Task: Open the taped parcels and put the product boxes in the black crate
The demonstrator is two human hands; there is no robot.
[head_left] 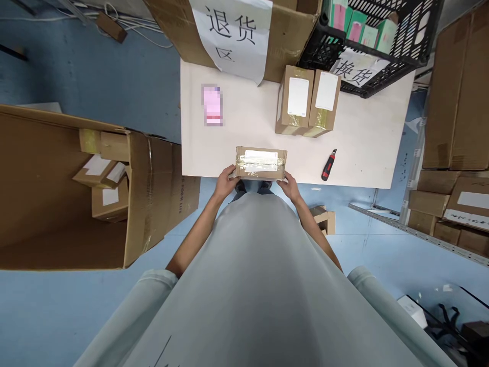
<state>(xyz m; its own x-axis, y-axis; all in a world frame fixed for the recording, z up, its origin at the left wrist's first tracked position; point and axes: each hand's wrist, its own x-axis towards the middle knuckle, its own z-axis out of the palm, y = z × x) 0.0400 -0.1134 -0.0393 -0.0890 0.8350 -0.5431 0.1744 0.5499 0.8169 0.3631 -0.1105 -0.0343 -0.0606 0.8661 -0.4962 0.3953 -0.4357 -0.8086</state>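
A small taped cardboard box (pixel 261 174) with a white label on top is at the table's front edge, between my two hands. My left hand (pixel 226 182) grips its left end, fingers closed against the side. At the opposite end, my right hand (pixel 289 186) holds the lower corner. To the right on the table lies a red and black utility knife (pixel 329 165). Two labelled cardboard boxes (pixel 307 104) stand side by side farther back. A pink blurred item (pixel 213 105) rests at the table's left.
The white table (pixel 244 114) carries a large carton with a paper sign (pixel 234 38) and a black plastic crate (pixel 367 76) at the back. A big open carton (pixel 148 204) with several boxes stands at left. Stacked cartons (pixel 458 102) line the right.
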